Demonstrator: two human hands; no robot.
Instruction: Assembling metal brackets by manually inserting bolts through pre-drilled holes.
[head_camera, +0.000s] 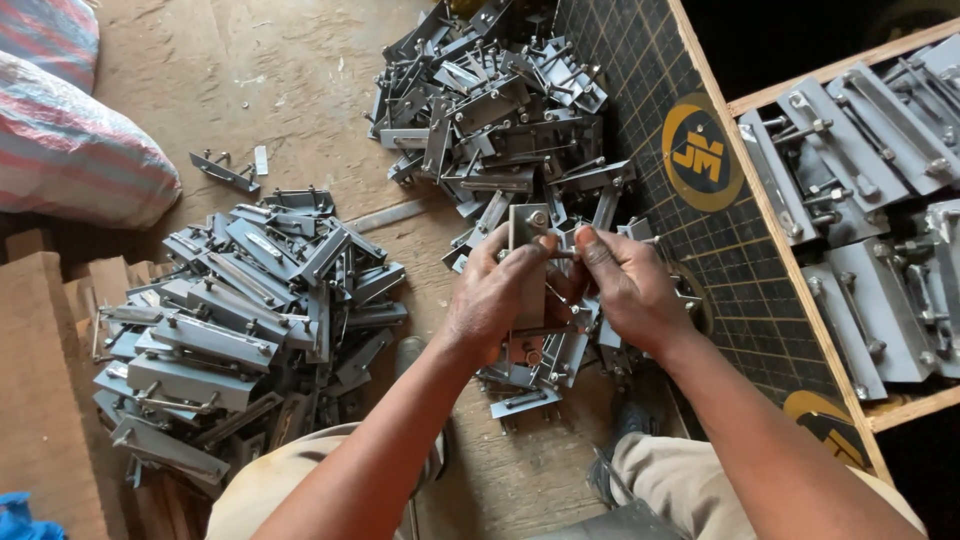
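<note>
While both hands (560, 290) pinch one grey bracket (527, 230), a wooden crate (790, 260) holds bolted brackets (860, 190).

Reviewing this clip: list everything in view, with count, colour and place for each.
metal bracket: one, grey, upright, held in both hands at centre
left bracket pile: many, grey, on the floor at left
top bracket pile: many, grey, floor at top centre, running down under the hands
loose bracket: one, grey, floor between the piles
wooden crate: one, pale rim, right side, brackets stacked inside
dark grid panel: one, black with yellow round marks, beside the crate
striped sacks: two, red, blue and white, top left
left hand: grips the bracket
right hand: fingers at the bracket's bolt
</note>
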